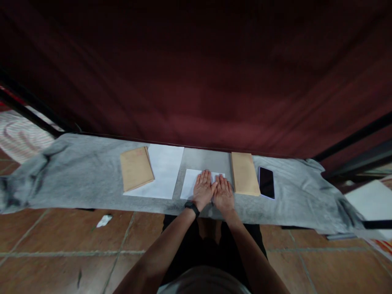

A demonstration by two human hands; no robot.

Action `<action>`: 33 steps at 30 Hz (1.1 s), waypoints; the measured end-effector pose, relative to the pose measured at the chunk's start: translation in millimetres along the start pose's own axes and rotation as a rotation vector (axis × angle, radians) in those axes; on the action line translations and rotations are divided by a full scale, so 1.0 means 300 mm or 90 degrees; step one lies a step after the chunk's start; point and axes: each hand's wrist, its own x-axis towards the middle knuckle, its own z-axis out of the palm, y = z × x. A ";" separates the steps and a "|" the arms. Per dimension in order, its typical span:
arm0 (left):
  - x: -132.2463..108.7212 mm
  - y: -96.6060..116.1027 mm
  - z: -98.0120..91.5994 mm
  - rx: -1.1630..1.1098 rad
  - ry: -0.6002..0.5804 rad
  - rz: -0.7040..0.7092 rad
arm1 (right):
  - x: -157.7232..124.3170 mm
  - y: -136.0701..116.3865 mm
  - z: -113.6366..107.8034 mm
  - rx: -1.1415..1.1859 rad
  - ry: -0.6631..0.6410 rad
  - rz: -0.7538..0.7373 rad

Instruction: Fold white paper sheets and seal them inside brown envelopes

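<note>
A small white sheet of paper (188,183) lies on the grey cloth-covered surface (88,171), near its front edge. My left hand (203,190), with a dark band on the wrist, rests flat on this sheet, palm down and fingers stretched forward. Beside it my right hand (223,194) also lies flat, fingers spread a little, over the sheet's right part. The two hands meet or nearly meet at the thumbs. Brown envelopes (246,173) lie just right of my right hand. Larger white paper (167,171) is to the left, partly under more brown envelopes (136,168).
A phone (266,182) lies right of the right-hand envelopes. Behind the surface hangs a dark red curtain (196,81). Dark metal bars (361,134) slant at both sides. A crumpled white scrap (104,221) is on the tiled floor (76,232).
</note>
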 end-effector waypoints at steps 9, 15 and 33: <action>-0.075 -0.197 -0.051 0.060 0.005 -0.043 | 0.003 -0.006 0.005 -0.006 0.035 0.009; -0.126 -0.230 -0.084 0.074 0.001 -0.080 | 0.000 0.001 0.014 0.004 0.029 0.018; -0.133 -0.238 -0.075 0.110 -0.012 -0.055 | 0.043 -0.216 0.019 0.101 -0.086 -0.038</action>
